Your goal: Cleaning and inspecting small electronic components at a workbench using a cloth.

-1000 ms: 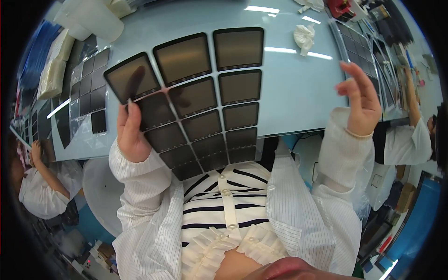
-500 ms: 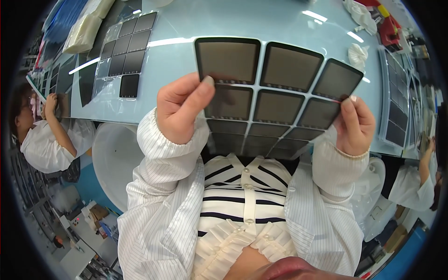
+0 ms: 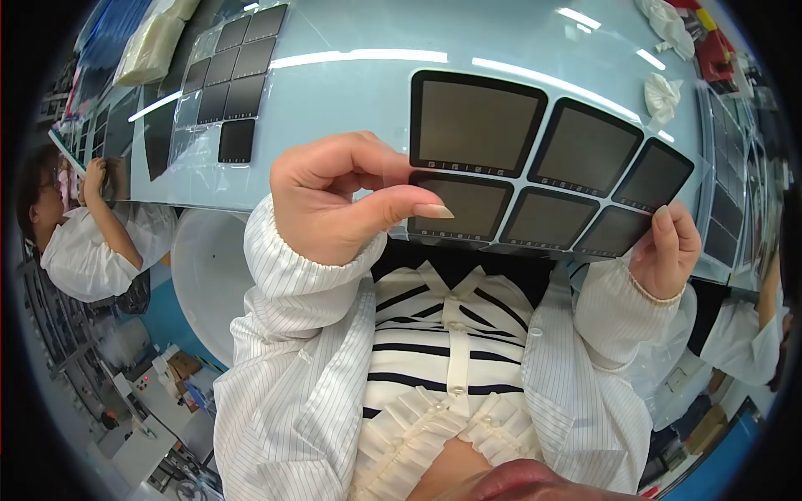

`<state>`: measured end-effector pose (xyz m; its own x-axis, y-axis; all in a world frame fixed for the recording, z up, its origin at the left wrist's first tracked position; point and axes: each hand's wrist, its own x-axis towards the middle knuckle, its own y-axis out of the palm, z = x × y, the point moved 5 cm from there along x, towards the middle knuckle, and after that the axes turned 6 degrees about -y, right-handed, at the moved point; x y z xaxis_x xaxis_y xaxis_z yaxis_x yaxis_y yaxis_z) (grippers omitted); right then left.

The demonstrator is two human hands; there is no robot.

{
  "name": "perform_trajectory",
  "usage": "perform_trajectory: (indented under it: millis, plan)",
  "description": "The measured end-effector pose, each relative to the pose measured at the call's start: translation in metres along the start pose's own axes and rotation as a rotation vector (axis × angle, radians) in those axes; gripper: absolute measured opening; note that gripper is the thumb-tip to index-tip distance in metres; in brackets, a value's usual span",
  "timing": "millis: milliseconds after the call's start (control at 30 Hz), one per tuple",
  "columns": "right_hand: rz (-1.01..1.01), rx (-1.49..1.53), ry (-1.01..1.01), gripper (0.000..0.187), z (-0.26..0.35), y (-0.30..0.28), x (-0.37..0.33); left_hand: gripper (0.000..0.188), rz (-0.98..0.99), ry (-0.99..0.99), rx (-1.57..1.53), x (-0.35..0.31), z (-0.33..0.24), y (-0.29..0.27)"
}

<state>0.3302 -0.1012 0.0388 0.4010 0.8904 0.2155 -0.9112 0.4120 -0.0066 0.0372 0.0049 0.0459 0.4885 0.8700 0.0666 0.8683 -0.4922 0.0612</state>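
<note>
A clear sheet bearing rows of dark, black-bordered rectangular panels (image 3: 479, 121) is held up in front of me, tilted so that its near part is foreshortened. Small marks run along one edge of each panel. My left hand (image 3: 334, 196) grips the sheet's left edge, its thumb across the front of a panel and its fingers partly behind. On the right edge, my right hand (image 3: 666, 250) pinches the sheet between thumb and fingers. The sheet's underside is hidden.
Similar dark panels (image 3: 236, 140) lie on the pale blue table (image 3: 334, 100) at left, near stacked plastic packs (image 3: 150, 50). Crumpled white tissue (image 3: 662, 98) and more panel sheets (image 3: 725, 184) are at right. A white tub (image 3: 205, 275) stands below. Another person (image 3: 92, 250) works at far left.
The sheet has moved right and tipped, so its near rows have nearly gone from view. My left thumb now reaches farther over the panel, and my right hand has shifted right and slightly down.
</note>
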Motion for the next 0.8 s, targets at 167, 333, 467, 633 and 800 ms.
perform_trajectory:
  millis: [167, 333, 467, 633, 800]
  plan:
    - [-0.012, 0.012, -0.009, 0.014, -0.004, -0.003, -0.001, 0.014, -0.056, -0.014, -0.057, -0.002, -0.006, 0.004]
    - [-0.036, 0.044, -0.005, 0.012, -0.008, -0.010, -0.003, 0.014, -0.064, -0.006, -0.066, -0.001, -0.009, 0.008]
    - [-0.044, 0.042, -0.005, 0.012, -0.011, -0.014, -0.005, 0.014, -0.035, 0.003, -0.060, -0.001, -0.011, 0.010]
    - [-0.024, 0.110, -0.046, 0.017, -0.018, -0.025, -0.005, 0.014, -0.019, 0.016, -0.060, 0.000, -0.017, 0.014]
    - [-0.048, 0.123, -0.032, 0.014, -0.013, -0.024, -0.005, 0.021, -0.033, 0.025, 0.010, 0.002, -0.019, 0.016]
